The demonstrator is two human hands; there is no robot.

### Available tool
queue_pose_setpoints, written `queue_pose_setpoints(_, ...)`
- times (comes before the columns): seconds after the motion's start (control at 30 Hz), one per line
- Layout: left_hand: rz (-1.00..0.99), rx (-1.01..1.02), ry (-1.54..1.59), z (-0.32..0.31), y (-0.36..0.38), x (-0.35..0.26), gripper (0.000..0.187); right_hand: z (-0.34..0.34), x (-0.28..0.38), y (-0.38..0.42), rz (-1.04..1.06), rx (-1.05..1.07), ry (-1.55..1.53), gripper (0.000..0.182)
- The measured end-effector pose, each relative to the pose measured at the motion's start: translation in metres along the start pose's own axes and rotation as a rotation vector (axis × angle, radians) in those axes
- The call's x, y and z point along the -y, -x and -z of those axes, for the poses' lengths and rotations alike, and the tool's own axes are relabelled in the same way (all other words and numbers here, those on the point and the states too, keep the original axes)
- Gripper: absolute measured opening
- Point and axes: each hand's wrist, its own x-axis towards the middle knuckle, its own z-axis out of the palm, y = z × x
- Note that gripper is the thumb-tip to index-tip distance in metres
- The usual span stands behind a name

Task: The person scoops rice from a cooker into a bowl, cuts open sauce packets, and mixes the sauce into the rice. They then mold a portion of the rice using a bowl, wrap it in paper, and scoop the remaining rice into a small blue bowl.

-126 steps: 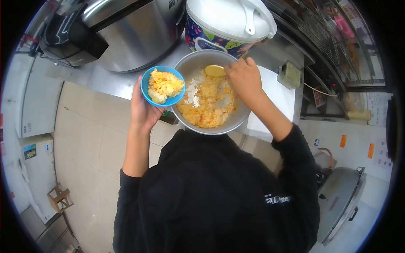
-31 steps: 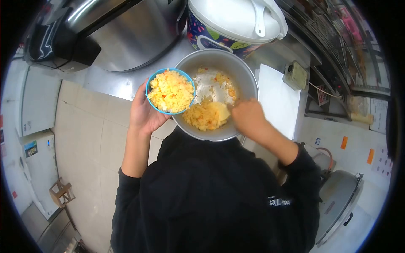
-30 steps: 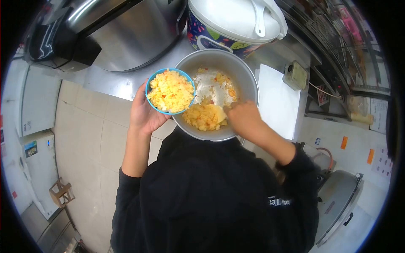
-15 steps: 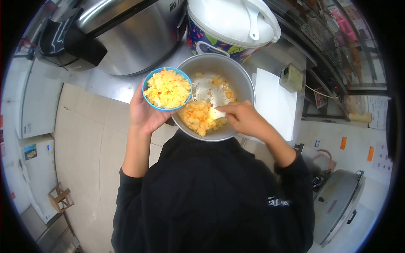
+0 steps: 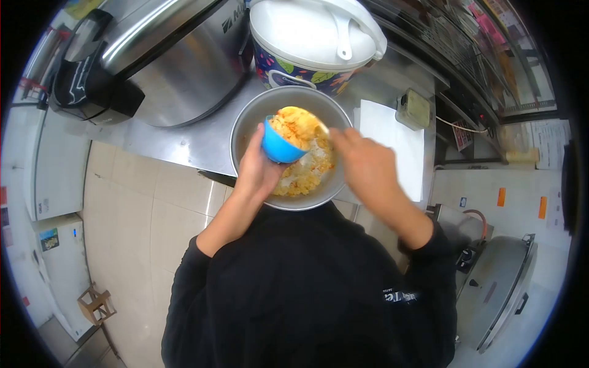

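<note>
My left hand [image 5: 259,168] grips a small blue bowl [image 5: 281,147], tilted to the right over the metal pot [image 5: 240,132]. Yellow-orange fried rice [image 5: 287,130] fills the bowl. In my right hand [image 5: 368,164], somewhat blurred, is a white rice paddle [image 5: 323,129], its blade at the bowl's right rim and largely covered by rice. More rice [image 5: 300,183] lies on the pot's bottom, mostly on the near side. The handle end of the paddle is hidden by my fingers.
Behind the pot stand a large steel rice cooker [image 5: 184,80] and a patterned tub with a white lid [image 5: 294,37], a white scoop [image 5: 344,43] on top. White paper [image 5: 392,150] and a small box [image 5: 414,110] lie to the right on the steel counter [image 5: 178,144].
The bowl has moved right, from beside the pot's left rim to over the pot, and now tilts. My right hand has lifted the paddle with rice from the pot to the bowl.
</note>
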Motion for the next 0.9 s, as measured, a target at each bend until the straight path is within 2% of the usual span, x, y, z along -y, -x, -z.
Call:
queue_pose_setpoints(0.1, -0.012, -0.091, 0.068, 0.001, -0.014, 0.014, 0.047, -0.022, 0.026, 0.01, 0.054, -0.062, 0.104, 0.044)
queue_pose_setpoints(0.23, -0.051, -0.11, 0.065, -0.002, -0.016, 0.012, 0.049, -0.036, 0.037, 0.016, 0.052, -0.073, 0.125, 0.042)
queue_pose_setpoints(0.43, -0.043, 0.076, 0.128, 0.012, -0.006, -0.021, 0.051, -0.012, 0.004, 0.004, -0.039, -0.154, -0.103, 0.038)
queue_pose_setpoints(0.47, -0.041, 0.146, 0.108, 0.018, -0.006, -0.029, 0.052, -0.01, -0.002, 0.002, -0.059, -0.103, -0.085, 0.036)
queue_pose_setpoints(0.53, -0.036, 0.136, 0.101, 0.026, 0.0, -0.045, 0.048, -0.012, -0.012, -0.008, -0.103, 0.005, -0.048, 0.032)
queue_pose_setpoints(0.63, -0.018, 0.247, 0.075, 0.034, 0.008, -0.063, 0.049, -0.085, -0.006, -0.039, 0.025, -0.031, 0.052, 0.031)
queue_pose_setpoints(0.7, -0.009, 0.305, 0.098, 0.04, 0.01, -0.065, 0.052, -0.103, 0.015, -0.043, 0.208, -0.029, -0.035, 0.028)
queue_pose_setpoints(0.73, -0.001, 0.319, 0.12, 0.043, 0.01, -0.066, 0.052, -0.107, 0.022, -0.044, 0.303, -0.024, -0.08, 0.027)
queue_pose_setpoints(0.83, 0.029, 0.377, 0.176, 0.054, 0.013, -0.065, 0.054, -0.08, 0.019, -0.015, 0.408, 0.163, -0.151, 0.025)
queue_pose_setpoints(0.87, 0.033, 0.417, 0.186, 0.057, 0.013, -0.066, 0.054, -0.065, 0.011, -0.018, 0.361, 0.297, -0.07, 0.026)
queue_pose_setpoints(0.9, 0.039, 0.456, 0.197, 0.06, 0.013, -0.065, 0.054, -0.06, 0.004, -0.025, 0.286, 0.216, -0.021, 0.026)
